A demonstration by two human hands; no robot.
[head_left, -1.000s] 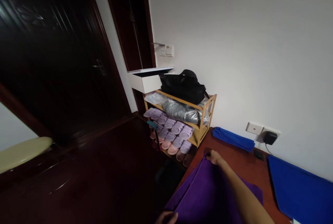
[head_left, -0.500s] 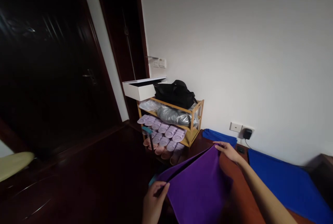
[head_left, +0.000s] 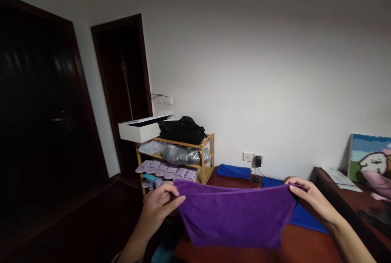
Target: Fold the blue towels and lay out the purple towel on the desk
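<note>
A purple cloth [head_left: 235, 214] with a stitched edge hangs stretched between my two hands, above a reddish-brown tabletop [head_left: 308, 242]. Its upper edge looks doubled, with two layers slightly apart. My left hand [head_left: 160, 204] pinches the upper left corner between thumb and fingers. At the upper right corner, my right hand [head_left: 308, 198] grips it the same way. The cloth's lower edge hangs free and is a little blurred. Behind it, a blue cloth [head_left: 308, 216] lies spread on the table, partly hidden. Another folded blue cloth [head_left: 233, 171] lies near the wall.
A wooden rack [head_left: 210, 153] holds several lilac slippers [head_left: 171, 172], plastic-wrapped items [head_left: 183, 154], a black bag [head_left: 183, 130] and an open white box [head_left: 137, 130]. A black plug [head_left: 258, 161] sits in the wall socket. At right, a picture [head_left: 371, 165] stands on a dark cabinet [head_left: 336, 202].
My hands have raised the purple cloth and pulled its upper edge nearly level; it was slanted before. The view has tilted up and turned right, bringing in the picture and cabinet.
</note>
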